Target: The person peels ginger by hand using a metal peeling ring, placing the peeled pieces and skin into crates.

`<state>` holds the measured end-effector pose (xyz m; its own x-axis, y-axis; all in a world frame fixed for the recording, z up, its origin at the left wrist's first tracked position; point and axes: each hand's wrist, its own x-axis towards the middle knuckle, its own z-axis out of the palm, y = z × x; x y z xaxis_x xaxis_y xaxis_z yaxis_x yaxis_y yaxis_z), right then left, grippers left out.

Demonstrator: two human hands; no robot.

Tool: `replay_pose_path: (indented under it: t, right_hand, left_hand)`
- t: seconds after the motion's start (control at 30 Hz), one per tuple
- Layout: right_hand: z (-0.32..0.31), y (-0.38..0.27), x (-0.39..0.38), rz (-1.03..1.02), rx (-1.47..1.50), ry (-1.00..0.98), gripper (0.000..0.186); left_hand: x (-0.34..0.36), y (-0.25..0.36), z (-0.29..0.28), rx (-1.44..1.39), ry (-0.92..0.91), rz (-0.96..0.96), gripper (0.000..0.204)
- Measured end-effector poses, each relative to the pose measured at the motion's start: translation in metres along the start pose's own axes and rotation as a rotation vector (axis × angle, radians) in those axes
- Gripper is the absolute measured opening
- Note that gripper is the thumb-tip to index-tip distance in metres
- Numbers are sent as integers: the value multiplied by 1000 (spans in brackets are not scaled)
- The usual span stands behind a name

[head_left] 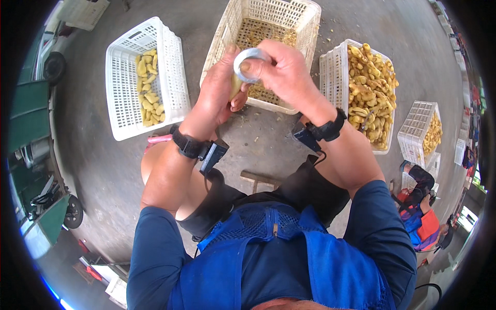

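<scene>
Holding, left hand (219,85): one pale yellow piece (235,87), knobbly stock by colour, fingers closed around it and much of it hidden. Holding, right hand (292,64): one silver-grey ring-shaped item (245,55), gripped between thumb and fingers, the thumb showing through the loop. Hands close together, ring just beside the piece, both above the middle crate.

Middle crate (221,44): off-white, perforated walls, yellowish scraps (287,37) scattered over its bottom; stands on the grey floor (93,124).

Left crate (174,70): white, perforated, tilted in appearance by the lens; contains smooth, pale yellow pieces (150,103).

Right crate (332,72): white, perforated; heaped to the rim with browner, knobbly roots (369,95).

Far-right crate (412,132): white, smaller in view, also filled with yellow-brown stock (433,135).

Wrist straps, black, two: each with a dark box, left (214,156) and right (305,135).

Wooden piece (258,181): between the wearer's knees, partly covered.

Co-worker (422,222): lower right, red and blue upper clothing, dark cap, well apart from the hands.
</scene>
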<state>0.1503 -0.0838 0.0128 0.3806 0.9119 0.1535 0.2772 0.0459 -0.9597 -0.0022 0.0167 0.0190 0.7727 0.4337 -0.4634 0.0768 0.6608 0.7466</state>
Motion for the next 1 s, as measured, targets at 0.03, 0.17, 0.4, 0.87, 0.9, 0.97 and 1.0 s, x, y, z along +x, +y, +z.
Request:
replay_pose_path:
  t: [0.03, 0.17, 0.4, 0.87, 0.9, 0.97, 1.0]
  right_hand:
    - [-5, -6, 5, 90, 49, 28, 12]
    - [-37, 13, 22, 74, 26, 216, 16]
    - [-17, -8, 5, 146, 222, 36, 22]
    - [-9, 0, 4, -72, -108, -17, 21]
    - [-11, 1, 5, -34, -101, -49, 21]
    - [-13, 0, 4, -1, -47, -52, 20]
    - [-15, -1, 4, 32, 8, -54, 18]
  left_hand:
    - [-3, 0, -3, 1, 5, 2, 58]
    - [-4, -2, -7, -40, -160, -30, 58]
    - [0, 0, -10, -58, -76, -23, 54]
    - [-1, 1, 0, 116, 63, -5, 49]
    - [-1, 3, 2, 168, 87, -4, 49]
    - [-4, 4, 8, 154, 105, 3, 53]
    - [-5, 4, 9, 142, 124, 11, 58]
